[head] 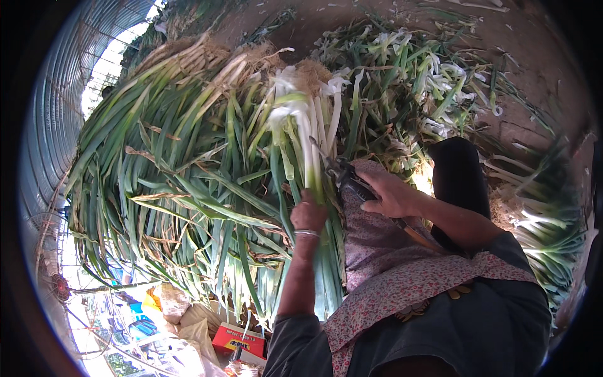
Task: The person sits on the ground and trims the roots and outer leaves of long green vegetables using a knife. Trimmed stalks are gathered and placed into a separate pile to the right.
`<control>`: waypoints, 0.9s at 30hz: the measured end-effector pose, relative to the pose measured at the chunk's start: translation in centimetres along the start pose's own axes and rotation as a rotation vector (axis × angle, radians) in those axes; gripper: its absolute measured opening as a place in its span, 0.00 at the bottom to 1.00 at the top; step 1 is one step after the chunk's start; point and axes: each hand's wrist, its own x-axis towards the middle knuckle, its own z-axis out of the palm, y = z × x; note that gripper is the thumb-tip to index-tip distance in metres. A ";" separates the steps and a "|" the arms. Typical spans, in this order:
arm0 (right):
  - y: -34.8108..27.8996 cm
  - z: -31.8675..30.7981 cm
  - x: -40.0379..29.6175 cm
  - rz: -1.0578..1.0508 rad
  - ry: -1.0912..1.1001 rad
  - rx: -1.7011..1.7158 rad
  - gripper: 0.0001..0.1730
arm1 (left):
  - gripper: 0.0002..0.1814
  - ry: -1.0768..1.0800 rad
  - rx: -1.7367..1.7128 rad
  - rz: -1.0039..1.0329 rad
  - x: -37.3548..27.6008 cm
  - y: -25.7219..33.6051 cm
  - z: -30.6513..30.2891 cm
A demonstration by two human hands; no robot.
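My left hand (308,214), with a bracelet at the wrist, is closed around the green part of a long green onion (308,155). The onion's white stalk points away from me, and its loose outer skins (288,108) are blurred near the root end. In my right hand (391,193) is a black air blow gun (351,179) with an orange hose (419,238). Its thin nozzle is directed toward the white stalks. Below and to the left spreads a thick pile of unpeeled green onions (188,155), roots at the far side.
Stripped leaves and skins (405,80) lie heaped at the upper right. More green onions with clean white stalks (537,217) lie by my right side. A red box (239,339) bearing writing and plastic bags (200,337) stand at lower left. A corrugated metal wall (54,122) borders the left.
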 end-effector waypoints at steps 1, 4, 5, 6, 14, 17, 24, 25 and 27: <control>-0.6 -0.7 0.1 0.044 -0.067 0.022 0.39 | 0.25 -0.022 -0.011 0.020 -0.5 1.3 0.3; -1.0 -2.1 0.3 0.105 -0.135 0.051 0.39 | 0.24 0.001 -0.050 -0.021 -1.2 2.9 0.7; 0.0 -1.8 0.6 0.072 -0.074 0.039 0.37 | 0.23 0.006 -0.058 -0.040 -1.2 3.2 0.6; 0.8 -1.8 0.9 0.038 -0.014 0.031 0.36 | 0.23 0.010 -0.053 -0.043 -1.2 3.1 0.6; 4.1 -1.6 5.6 0.220 -0.094 -0.079 0.39 | 0.20 0.016 0.036 0.017 -0.6 2.9 1.5; 4.8 -1.2 6.2 0.236 -0.095 -0.033 0.38 | 0.19 0.024 0.075 0.036 -0.7 3.4 0.6; 5.7 -1.0 5.5 0.109 -0.093 -0.021 0.32 | 0.24 0.296 0.075 0.100 5.2 0.9 2.1; 5.1 -1.1 5.0 0.084 -0.110 -0.033 0.32 | 0.25 0.349 0.030 0.105 6.5 0.8 2.3; 5.5 -1.3 4.4 0.069 -0.069 -0.063 0.32 | 0.28 0.170 -0.017 -0.079 9.0 1.3 2.5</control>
